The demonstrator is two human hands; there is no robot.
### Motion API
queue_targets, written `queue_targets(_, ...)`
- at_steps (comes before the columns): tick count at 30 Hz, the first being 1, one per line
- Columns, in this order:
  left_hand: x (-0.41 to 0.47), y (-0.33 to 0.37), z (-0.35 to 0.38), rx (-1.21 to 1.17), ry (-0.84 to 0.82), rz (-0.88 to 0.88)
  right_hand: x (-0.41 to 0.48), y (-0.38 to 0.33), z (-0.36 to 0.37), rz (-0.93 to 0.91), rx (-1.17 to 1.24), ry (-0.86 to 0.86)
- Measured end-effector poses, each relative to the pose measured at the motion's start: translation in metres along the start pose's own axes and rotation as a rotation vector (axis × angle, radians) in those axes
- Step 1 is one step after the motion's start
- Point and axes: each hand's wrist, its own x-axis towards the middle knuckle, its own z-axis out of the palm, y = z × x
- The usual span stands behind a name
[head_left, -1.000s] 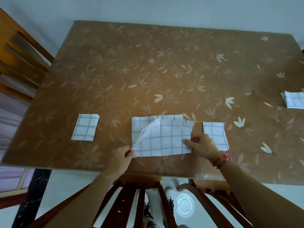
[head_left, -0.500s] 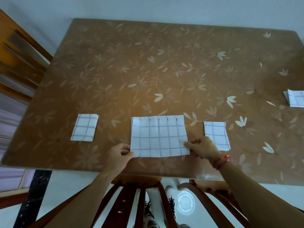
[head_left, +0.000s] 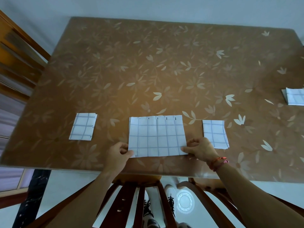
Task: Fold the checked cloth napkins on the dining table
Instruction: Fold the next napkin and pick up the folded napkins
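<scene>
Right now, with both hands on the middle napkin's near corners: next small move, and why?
Probably fold it in half sideways, left hand carrying its corner across to the right hand. The middle napkin lies flat and clearly wider than the left folded napkin and right folded napkin, yet similar in depth.

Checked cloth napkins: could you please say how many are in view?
4: small folded blue-checked napkin, left; larger centre napkin, pinched by left hand and right hand; folded napkin right of it; cropped napkin, right edge. Stacks may hide more.
</scene>
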Motion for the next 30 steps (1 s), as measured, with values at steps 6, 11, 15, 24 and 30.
queue_targets(6,0.001,-0.003,0.001,0.016,-0.002,-0.005,0.001,-0.004,0.000,-0.016,0.035,-0.019)
queue_targets(11,0.002,-0.001,0.000,-0.114,-0.005,-0.041,-0.002,0.001,0.000,0.017,0.149,-0.187)
queue_targets(15,0.004,-0.004,-0.002,-0.125,-0.024,-0.028,-0.003,0.003,0.005,0.017,0.141,-0.137)
queue_targets(24,0.005,-0.007,-0.002,-0.049,-0.009,0.026,0.004,0.008,0.009,0.048,0.110,-0.015)
queue_targets(30,-0.001,-0.008,0.003,0.234,0.094,0.342,-0.003,0.002,0.009,0.005,-0.140,0.133)
